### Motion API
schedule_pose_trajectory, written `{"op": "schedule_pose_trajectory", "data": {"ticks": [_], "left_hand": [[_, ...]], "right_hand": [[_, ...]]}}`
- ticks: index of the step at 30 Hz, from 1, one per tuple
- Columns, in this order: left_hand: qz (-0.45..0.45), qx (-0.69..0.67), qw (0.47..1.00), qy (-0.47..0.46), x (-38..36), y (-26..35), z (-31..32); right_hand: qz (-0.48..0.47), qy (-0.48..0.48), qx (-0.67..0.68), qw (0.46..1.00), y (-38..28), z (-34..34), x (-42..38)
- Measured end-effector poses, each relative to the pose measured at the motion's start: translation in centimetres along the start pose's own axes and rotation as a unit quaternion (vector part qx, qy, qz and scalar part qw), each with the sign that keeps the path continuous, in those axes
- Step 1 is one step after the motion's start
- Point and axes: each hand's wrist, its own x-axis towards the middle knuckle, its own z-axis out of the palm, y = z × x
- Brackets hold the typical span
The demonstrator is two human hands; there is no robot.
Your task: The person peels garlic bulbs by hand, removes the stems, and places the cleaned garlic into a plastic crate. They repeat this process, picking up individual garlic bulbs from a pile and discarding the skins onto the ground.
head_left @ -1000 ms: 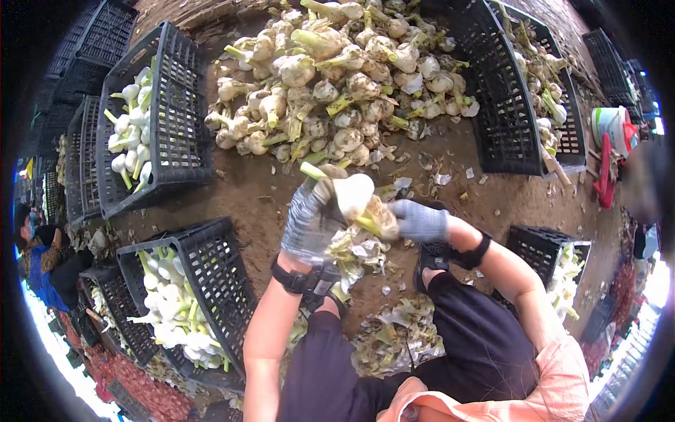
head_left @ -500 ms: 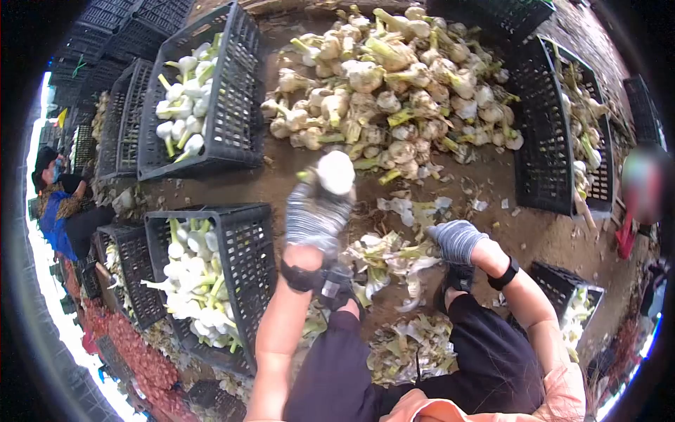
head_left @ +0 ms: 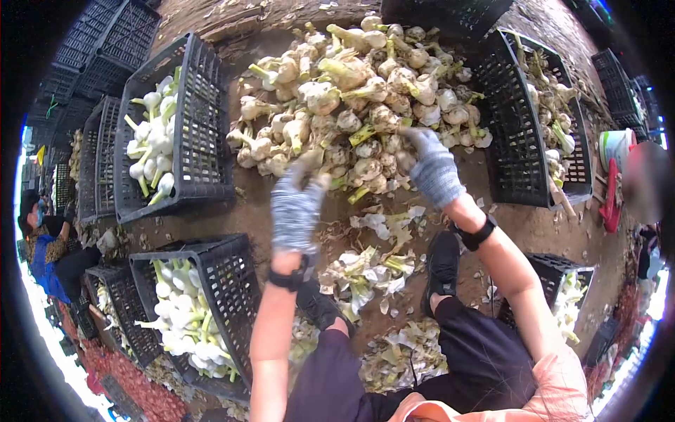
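Observation:
A heap of unpeeled garlic bulbs (head_left: 365,98) with stems lies on the ground ahead. My left hand (head_left: 298,207), in a grey striped glove, is at the heap's near left edge, its fingers apart and nothing in them. My right hand (head_left: 434,169), gloved the same way, reaches the heap's near right side. Its fingers are spread and hold nothing that I can see. Peeled skins (head_left: 369,274) lie between my shoes. Clean white bulbs (head_left: 186,309) fill a black crate (head_left: 235,295) at the near left, and others (head_left: 153,141) lie in the crate (head_left: 204,119) beyond it.
A crate (head_left: 517,133) of unpeeled garlic stands at the right, and a smaller crate (head_left: 545,271) of white bulbs nearer. A bucket (head_left: 616,146) and a red object (head_left: 611,204) are at the far right. Another person (head_left: 53,246) sits at the far left.
The white bulb that was in my left hand is no longer there. Both hands have moved forward to the heap, and my right hand has left the skins. The view has shifted.

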Motion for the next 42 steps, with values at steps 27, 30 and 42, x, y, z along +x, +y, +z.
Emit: {"op": "schedule_pose_trajectory", "data": {"ticks": [27,30,42], "left_hand": [[-0.040,-0.358,0.920,-0.151,-0.5,0.6,6.9],[-0.032,-0.348,0.929,-0.123,-1.6,0.3,7.1],[-0.077,-0.330,0.930,-0.145,-2.5,-0.6,6.2]], "right_hand": [[0.088,-0.140,0.358,0.919,-0.4,-2.0,0.9],[0.149,-0.095,0.439,0.881,-2.2,-1.8,-0.6],[0.080,-0.157,0.352,0.919,-0.7,-2.7,-1.1]]}}
